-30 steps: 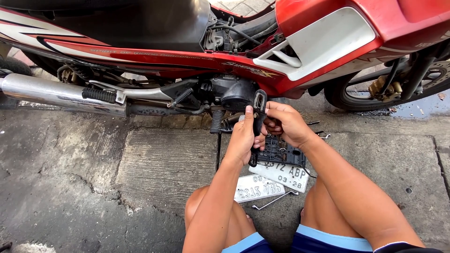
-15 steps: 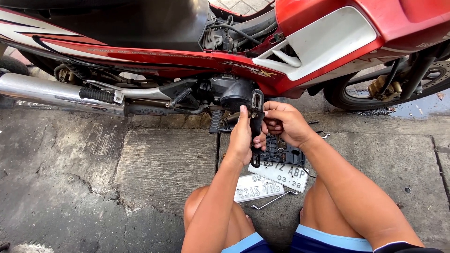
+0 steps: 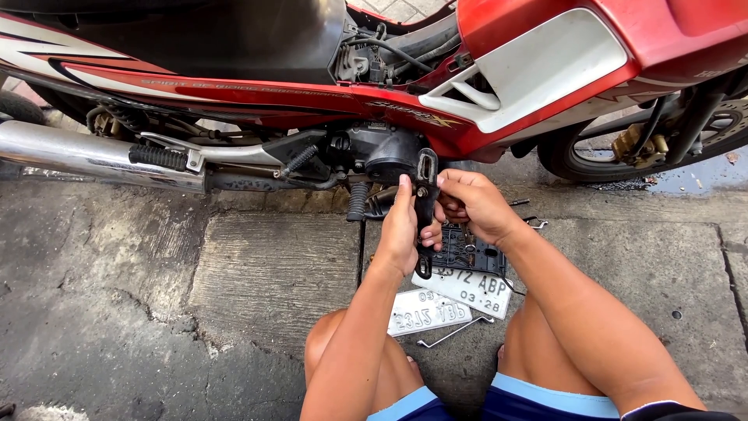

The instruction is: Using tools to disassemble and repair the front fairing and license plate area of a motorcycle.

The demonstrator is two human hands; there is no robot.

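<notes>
- Chrome exhaust pipe (image 3: 86, 156) lies along the left, well apart from the hands — a careless knee or forearm could still touch it.
- Left hand (image 3: 401, 230) grips the black lever arm (image 3: 425, 210) just below the engine case (image 3: 386, 152); a loose grip would drop it onto the number plates (image 3: 460, 292).
- Right hand (image 3: 471, 204) has its fingers curled at the lever's upper end — whether they pinch a small fastener I cannot tell; it could roll away.

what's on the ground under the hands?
Under the left hand and right hand: a black tray resting on two white plates, with a thin metal rod beside them. The hands and black bracket cover the tray's contents.
</notes>
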